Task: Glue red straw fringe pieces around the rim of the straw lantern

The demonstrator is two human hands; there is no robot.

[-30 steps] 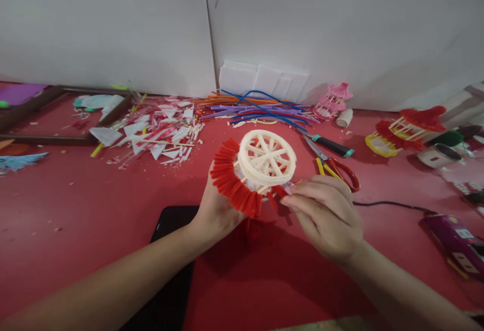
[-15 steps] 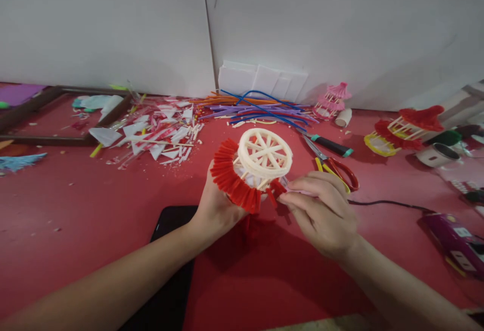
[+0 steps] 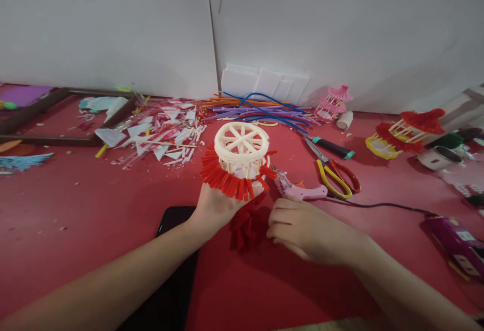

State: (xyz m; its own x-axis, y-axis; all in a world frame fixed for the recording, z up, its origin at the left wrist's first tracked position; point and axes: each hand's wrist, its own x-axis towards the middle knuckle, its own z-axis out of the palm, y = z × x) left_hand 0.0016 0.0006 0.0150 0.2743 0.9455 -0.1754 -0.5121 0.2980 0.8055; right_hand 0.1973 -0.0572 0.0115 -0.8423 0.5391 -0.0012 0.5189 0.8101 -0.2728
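My left hand (image 3: pixel 217 204) is wrapped under a small craft model and holds it up above the table. The model (image 3: pixel 242 149) has a cream spoked wheel on top, short posts beneath, and a skirt of red fuzzy pipe-cleaner strips (image 3: pixel 227 182) round its near side. My right hand (image 3: pixel 306 227) hovers low beside it, fingers loosely bent and apart from the model, with nothing visible in them. Just left of its fingertips lies a shadowed pile of loose red strips (image 3: pixel 244 227). A pink glue gun (image 3: pixel 304 191) rests beyond that hand, its nozzle near the model's right side.
Scissors (image 3: pixel 335 172) and a black-handled cutter (image 3: pixel 333 147) lie to the right. A purple power strip (image 3: pixel 456 245) joins the glue gun's cord. Pipe cleaners (image 3: pixel 257 109) and white scraps (image 3: pixel 159 129) spread along the back. A black phone-like slab (image 3: pixel 174 270) lies under my left forearm.
The model has shifted left and tipped more upright in my left hand. My right hand has come away from its red skirt, moving down toward the loose strips, uncovering the glue gun.
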